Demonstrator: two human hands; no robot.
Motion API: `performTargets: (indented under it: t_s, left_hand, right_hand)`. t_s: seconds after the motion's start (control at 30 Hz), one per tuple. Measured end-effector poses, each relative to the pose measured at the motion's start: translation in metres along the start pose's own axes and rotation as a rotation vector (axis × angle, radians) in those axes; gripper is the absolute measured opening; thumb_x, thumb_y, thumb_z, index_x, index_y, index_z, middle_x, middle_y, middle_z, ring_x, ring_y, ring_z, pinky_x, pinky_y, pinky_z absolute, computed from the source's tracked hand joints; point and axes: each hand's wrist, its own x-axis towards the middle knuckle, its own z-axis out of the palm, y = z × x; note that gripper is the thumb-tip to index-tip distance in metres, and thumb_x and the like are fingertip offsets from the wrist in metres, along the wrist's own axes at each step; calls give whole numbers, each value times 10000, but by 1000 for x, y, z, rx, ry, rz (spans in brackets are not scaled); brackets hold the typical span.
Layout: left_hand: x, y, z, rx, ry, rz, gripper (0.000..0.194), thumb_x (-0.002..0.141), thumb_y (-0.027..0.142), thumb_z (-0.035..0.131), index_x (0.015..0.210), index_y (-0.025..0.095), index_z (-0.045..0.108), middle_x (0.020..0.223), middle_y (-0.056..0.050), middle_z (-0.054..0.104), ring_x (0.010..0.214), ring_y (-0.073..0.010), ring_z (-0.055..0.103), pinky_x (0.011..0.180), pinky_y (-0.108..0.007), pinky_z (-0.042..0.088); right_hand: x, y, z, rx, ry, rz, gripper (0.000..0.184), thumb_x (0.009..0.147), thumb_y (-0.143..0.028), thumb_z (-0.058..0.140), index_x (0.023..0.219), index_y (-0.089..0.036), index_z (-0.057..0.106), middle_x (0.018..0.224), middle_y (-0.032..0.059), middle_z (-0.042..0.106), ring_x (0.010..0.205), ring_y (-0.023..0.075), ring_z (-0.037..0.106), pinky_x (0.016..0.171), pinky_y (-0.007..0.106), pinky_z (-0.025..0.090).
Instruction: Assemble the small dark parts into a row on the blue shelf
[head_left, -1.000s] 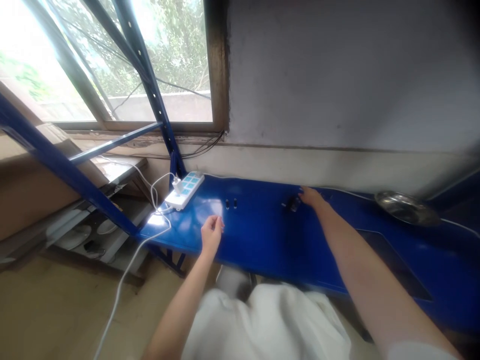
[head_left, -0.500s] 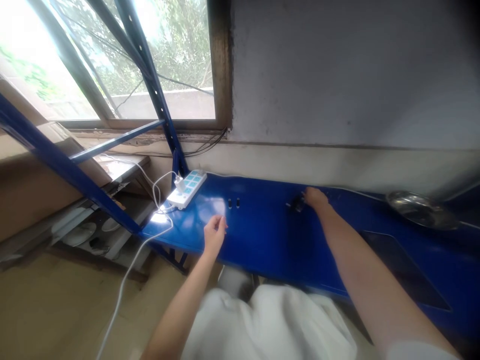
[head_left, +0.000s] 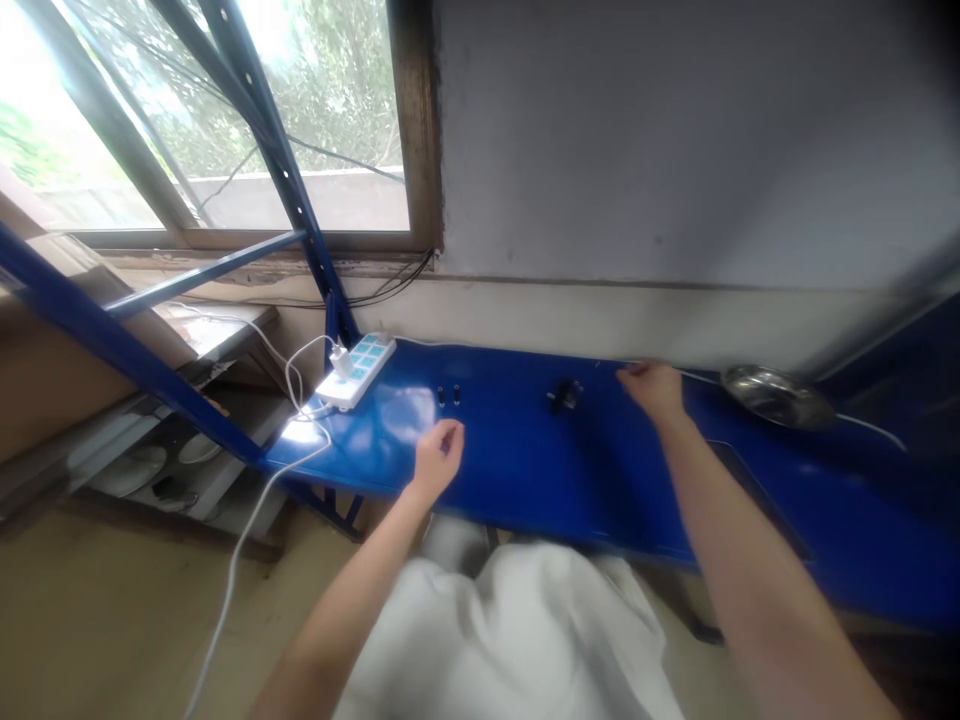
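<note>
My left hand (head_left: 440,455) hovers over the front part of the blue table (head_left: 510,470), its fingers curled in loosely and nothing showing between them. Just beyond it, two small black cylinders (head_left: 457,395), apparently batteries, stand side by side. A small black object with light metallic bits (head_left: 564,395) lies farther right, blurred, its kind unclear. My right hand (head_left: 656,388) is to the right of that object, near the table's back edge, apart from it. Its fingers are bent together, and whether anything small is pinched in them is hidden.
A white power strip (head_left: 356,372) with a plug and white cable lies at the table's left end, beside blue rack posts (head_left: 277,160). A shiny metal bowl or lid (head_left: 776,397) sits at the back right. My right forearm partly covers a dark flat panel (head_left: 757,490).
My right hand has come away from the black object and moved right, leaving it on the table. The view has turned slightly right; my left hand stays curled near the cylinders.
</note>
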Motion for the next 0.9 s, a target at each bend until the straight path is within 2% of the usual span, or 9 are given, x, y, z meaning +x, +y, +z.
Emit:
performTargets:
  t_s: [0.1, 0.23, 0.3, 0.43, 0.53, 0.63, 0.77, 0.9]
  left_hand:
    - [10, 25, 30, -18, -168, 136, 254, 854, 309, 427, 978, 190, 615, 826, -52, 652, 703, -136, 578, 666, -246, 460]
    - [28, 52, 76, 93, -367, 233, 387, 881, 301, 372, 1239, 217, 494, 961, -70, 639, 916, -194, 568, 801, -308, 457]
    - [34, 58, 97, 222, -427, 253, 450, 892, 284, 338, 1335, 214, 379, 1108, -93, 587, 997, -216, 540, 842, -339, 442]
    - [41, 57, 126, 482, -513, 245, 507, 904, 236, 275, 1408, 207, 225, 1178, -120, 525, 1014, -235, 520, 790, -339, 451]
    - [42, 51, 138, 582, -542, 220, 499, 899, 191, 262, 1398, 190, 258, 1182, -139, 511, 1012, -244, 510, 770, -342, 450]
    - [43, 46, 144, 590, -549, 221, 466, 884, 152, 287, 1345, 168, 359, 1150, -137, 526, 984, -238, 512, 759, -335, 448]
    - [46, 43, 148, 470, -488, 213, 395, 868, 113, 306, 1212, 163, 493, 1133, -117, 539, 945, -219, 521, 744, -318, 447]
    - [50, 43, 151, 314, -408, 97, 270, 826, 97, 388, 1005, 154, 582, 1005, -106, 580, 858, -206, 542, 712, -305, 441]
  right_hand:
    - [-21, -8, -20, 236, 73, 100, 182, 681, -277, 543, 770, -135, 612, 650, 93, 665, 629, 203, 623, 623, 305, 494]
    - [-52, -19, -30, 452, 63, 71, 174, 682, -288, 530, 773, -148, 578, 721, 90, 688, 499, 146, 591, 499, 255, 467]
    - [-65, -23, -33, 525, 45, 43, 178, 692, -309, 537, 778, -154, 558, 744, 81, 693, 479, 136, 584, 466, 245, 451]
    - [-84, -27, -43, 523, -4, 7, 221, 706, -367, 561, 764, -155, 550, 717, 69, 689, 426, 122, 556, 431, 239, 421]
    - [-90, -28, -50, 494, -16, -5, 273, 722, -416, 550, 777, -149, 565, 692, 69, 682, 411, 120, 546, 437, 245, 420]
    - [-93, -28, -54, 481, -15, -10, 317, 733, -458, 535, 788, -148, 575, 665, 63, 675, 413, 119, 542, 453, 251, 427]
    - [-96, -28, -55, 483, -14, -18, 385, 729, -514, 526, 801, -140, 581, 652, 68, 669, 414, 124, 536, 456, 261, 431]
    - [-98, -27, -54, 485, -15, -24, 407, 734, -529, 519, 821, -137, 588, 659, 69, 667, 422, 123, 540, 465, 261, 435]
